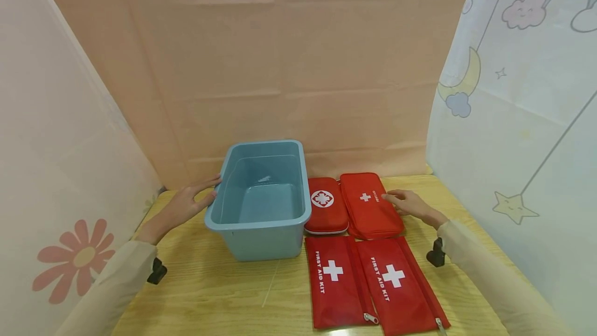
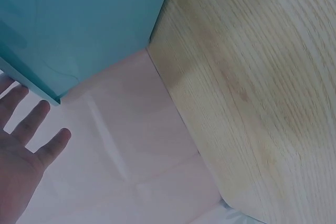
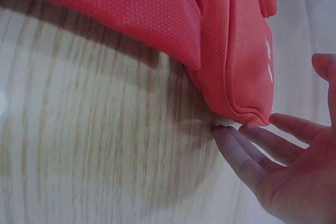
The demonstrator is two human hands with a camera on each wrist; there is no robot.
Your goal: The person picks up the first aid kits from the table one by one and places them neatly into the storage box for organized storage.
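An empty blue plastic bin (image 1: 261, 222) stands on the wooden table (image 1: 210, 294). My left hand (image 1: 188, 202) lies open against its left wall, fingers straight; the left wrist view shows those fingers (image 2: 31, 124) beside the bin's wall (image 2: 79, 19). Right of the bin lie two red first-aid cases: a hard case with a round cross badge (image 1: 325, 205) and a soft pouch (image 1: 370, 204). My right hand (image 1: 408, 202) is open, fingertips touching the soft pouch's right edge (image 3: 241, 77). Two flat red "FIRST AID KIT" pouches (image 1: 333, 281) (image 1: 401, 287) lie nearer to me.
Pink fabric backs the table; printed curtains hang at the left and right sides. Bare wood shows in front of the bin and along the right edge. Black wrist-camera mounts sit at both sleeves.
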